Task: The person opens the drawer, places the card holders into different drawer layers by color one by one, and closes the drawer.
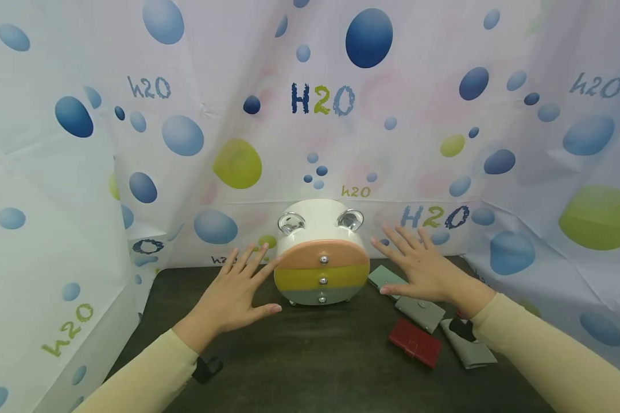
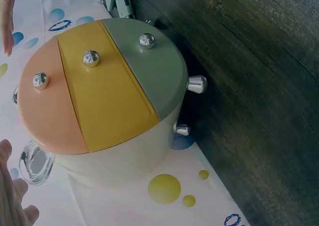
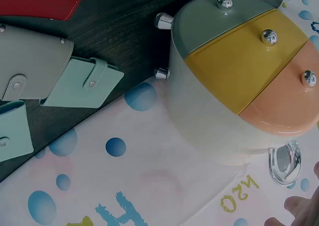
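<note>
A small white drawer box [image 1: 317,215] stands upright at the back of the dark table. Its oval front carries peach, mustard [image 2: 107,86] and green drawers [image 3: 219,24], each with a round silver knob. My left hand [image 1: 229,295] is spread to the left of the box, its fingers straight and holding nothing. Over on the other side, my right hand [image 1: 423,269] is likewise spread and holds nothing. It hovers above a mint-green wallet [image 1: 382,277] and partly hides it. Two shiny silver loops [image 1: 291,222] sit on top of the box.
Right of the box lie a grey wallet [image 1: 421,311], a red wallet [image 1: 415,343] and a pale grey-green wallet [image 1: 470,349], the last partly covered by a black wrist strap [image 1: 462,330]. A patterned white cloth [image 1: 310,132] surrounds the dark tabletop [image 1: 310,373] at the back and sides.
</note>
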Demonstrator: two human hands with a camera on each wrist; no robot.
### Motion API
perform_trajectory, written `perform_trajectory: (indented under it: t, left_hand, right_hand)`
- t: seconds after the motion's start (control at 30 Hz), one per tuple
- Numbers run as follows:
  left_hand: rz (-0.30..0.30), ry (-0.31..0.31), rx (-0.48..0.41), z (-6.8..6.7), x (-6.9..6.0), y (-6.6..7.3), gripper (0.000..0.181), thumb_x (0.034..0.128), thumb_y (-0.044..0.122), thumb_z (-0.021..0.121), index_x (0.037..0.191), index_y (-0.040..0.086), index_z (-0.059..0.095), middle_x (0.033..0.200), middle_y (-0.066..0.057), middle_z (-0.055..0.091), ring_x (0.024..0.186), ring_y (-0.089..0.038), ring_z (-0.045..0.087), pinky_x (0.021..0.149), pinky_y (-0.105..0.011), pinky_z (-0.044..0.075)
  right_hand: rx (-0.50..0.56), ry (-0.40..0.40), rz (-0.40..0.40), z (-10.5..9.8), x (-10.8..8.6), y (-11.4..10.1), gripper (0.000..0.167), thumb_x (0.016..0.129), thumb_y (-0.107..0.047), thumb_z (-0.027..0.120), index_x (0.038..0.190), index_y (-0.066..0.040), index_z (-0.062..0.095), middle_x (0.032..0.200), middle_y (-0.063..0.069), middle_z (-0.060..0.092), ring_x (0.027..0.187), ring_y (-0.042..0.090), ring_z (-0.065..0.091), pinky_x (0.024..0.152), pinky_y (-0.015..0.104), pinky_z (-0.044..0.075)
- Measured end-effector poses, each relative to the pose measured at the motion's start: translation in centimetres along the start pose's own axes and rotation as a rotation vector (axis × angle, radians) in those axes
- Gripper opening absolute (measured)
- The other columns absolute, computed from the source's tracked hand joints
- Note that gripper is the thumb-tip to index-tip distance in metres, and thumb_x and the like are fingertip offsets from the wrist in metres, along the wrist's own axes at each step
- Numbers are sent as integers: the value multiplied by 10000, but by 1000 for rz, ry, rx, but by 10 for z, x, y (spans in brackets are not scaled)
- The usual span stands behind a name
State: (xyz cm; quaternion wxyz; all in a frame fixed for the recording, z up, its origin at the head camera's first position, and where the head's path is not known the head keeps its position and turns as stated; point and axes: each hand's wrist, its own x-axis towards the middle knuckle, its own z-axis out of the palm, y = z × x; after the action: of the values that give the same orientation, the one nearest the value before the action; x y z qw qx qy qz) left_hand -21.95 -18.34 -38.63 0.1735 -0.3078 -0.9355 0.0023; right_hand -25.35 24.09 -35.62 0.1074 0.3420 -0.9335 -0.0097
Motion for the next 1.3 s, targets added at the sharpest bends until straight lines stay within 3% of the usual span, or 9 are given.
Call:
perform_trajectory:
  t: [0.4, 0.67, 0.97, 1.3]
  left_hand:
    - [-23, -7, -41, 9, 5, -3, 932, 891, 777, 456, 1608, 223, 241, 1654, -132, 200, 1524, -350, 121, 1208, -574, 63]
    - [-88, -52, -114, 11, 10, -5, 897, 919, 754, 435, 1613, 227, 222, 1674, -93, 127, 1531, -318, 97, 1211, -562, 51]
    - [-134, 46, -256, 13, 24, -7, 825, 960, 658, 484, 1607, 210, 235, 1647, -113, 221, 1477, -375, 251, 1155, -632, 206]
    - [-218, 140, -394, 15, 39, -9, 702, 1004, 567, 480, 1562, 165, 343, 1620, -109, 296, 1465, -339, 299, 1153, -609, 243]
  right_hand:
    - [38, -15, 15, 2, 2, -7, 945, 871, -729, 563, 1604, -219, 256, 1669, 152, 107, 1508, 425, 107, 1126, 730, 70]
    - [71, -25, 16, 4, 4, -11, 928, 889, -706, 563, 1611, -229, 229, 1669, 151, 104, 1506, 419, 120, 1120, 732, 118]
    - [84, -30, 29, 6, 5, -12, 912, 900, -703, 550, 1615, -249, 212, 1672, 137, 99, 1508, 403, 124, 1128, 719, 133]
    - [111, -6, 34, 8, 4, -15, 879, 923, -659, 560, 1613, -232, 222, 1663, 155, 136, 1489, 426, 179, 1112, 723, 182]
